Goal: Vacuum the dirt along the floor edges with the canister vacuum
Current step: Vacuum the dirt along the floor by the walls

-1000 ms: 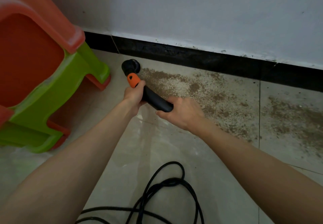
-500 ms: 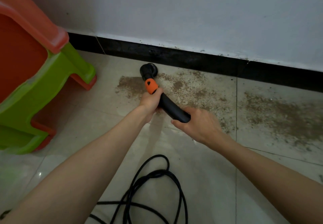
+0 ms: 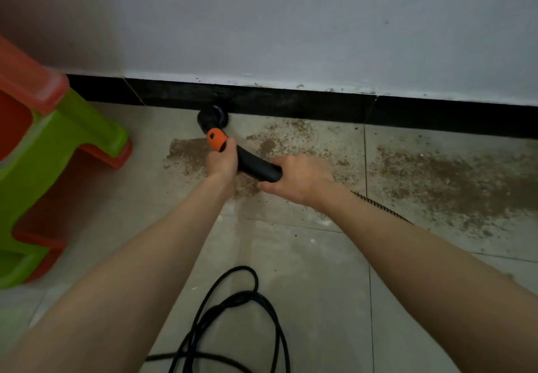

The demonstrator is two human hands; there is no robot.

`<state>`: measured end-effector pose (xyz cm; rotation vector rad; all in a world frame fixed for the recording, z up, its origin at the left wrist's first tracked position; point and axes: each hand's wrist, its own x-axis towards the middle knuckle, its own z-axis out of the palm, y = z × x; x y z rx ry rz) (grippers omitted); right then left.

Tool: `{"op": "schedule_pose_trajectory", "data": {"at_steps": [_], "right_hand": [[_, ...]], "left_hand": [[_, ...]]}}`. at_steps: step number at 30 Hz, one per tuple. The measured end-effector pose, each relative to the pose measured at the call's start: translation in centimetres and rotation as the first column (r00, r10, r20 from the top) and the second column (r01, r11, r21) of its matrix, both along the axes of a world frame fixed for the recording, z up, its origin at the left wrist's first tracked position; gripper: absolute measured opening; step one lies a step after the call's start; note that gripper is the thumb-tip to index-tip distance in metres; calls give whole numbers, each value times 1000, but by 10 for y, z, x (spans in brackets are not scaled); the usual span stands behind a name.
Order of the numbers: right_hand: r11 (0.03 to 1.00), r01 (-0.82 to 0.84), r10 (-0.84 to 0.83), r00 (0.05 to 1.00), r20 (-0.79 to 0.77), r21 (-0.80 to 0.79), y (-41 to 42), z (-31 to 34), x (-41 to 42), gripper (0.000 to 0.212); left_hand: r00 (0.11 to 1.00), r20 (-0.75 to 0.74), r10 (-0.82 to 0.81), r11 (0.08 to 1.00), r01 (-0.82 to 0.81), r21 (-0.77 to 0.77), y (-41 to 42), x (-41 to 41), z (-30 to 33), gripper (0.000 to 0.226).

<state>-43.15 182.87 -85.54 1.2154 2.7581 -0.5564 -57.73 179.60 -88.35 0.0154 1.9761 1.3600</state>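
**Brush head at the skirting, dirt waiting to the right**

While the round black brush nozzle (image 3: 213, 116) sits on the pale floor tile right against the black skirting board (image 3: 291, 104), the person works it with both hands. The left hand (image 3: 221, 160) is curled round the black curved plastic wand (image 3: 256, 165) just behind its orange collar (image 3: 217, 139); the right hand (image 3: 300, 179) is wrapped round the wand's rear end, where a ribbed black hose (image 3: 381, 206) trails off behind the forearm.

To do this stretch well, I'd judge the nozzle should stay flat on the tile and hug the skirting, then be drawn slowly rightward through the brown gritty dirt (image 3: 436, 177), which spreads from just beside the hands across the next tile. Slow overlapping passes ought to lift more than quick ones. The loose black power cord (image 3: 233, 314) coiled on the floor near the person could snag underfoot. A green and orange plastic stool (image 3: 58, 154) stands to the left, well apart from the nozzle.

No brand, label or writing can be read on the wand or anything else.
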Motion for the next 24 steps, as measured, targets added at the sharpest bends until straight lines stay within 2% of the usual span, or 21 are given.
{"op": "schedule_pose_trajectory", "data": {"at_steps": [3,9,13,17,24], "right_hand": [[999,-47,47,999,-20,21,4,-2,-26,39],[998,-54,55,998,-30,29,9,-8,-30,42],[1000,1,-1,1000,-23,16,9,-11,6,44],[997,69,-70,997,31,47,5,-11,63,40],[961,273,-275,956,99,35,-11,-10,148,36]], "left_hand": [[1000,7,10,1000,-11,20,0,-28,0,44],[986,120,-119,991,111,72,0,-42,-1,26],[972,135,-194,976,177,130,4,-9,-3,15],[947,184,-263,961,241,134,10,47,-8,27],[864,258,-432,902,404,154,21,129,-6,35]]}}
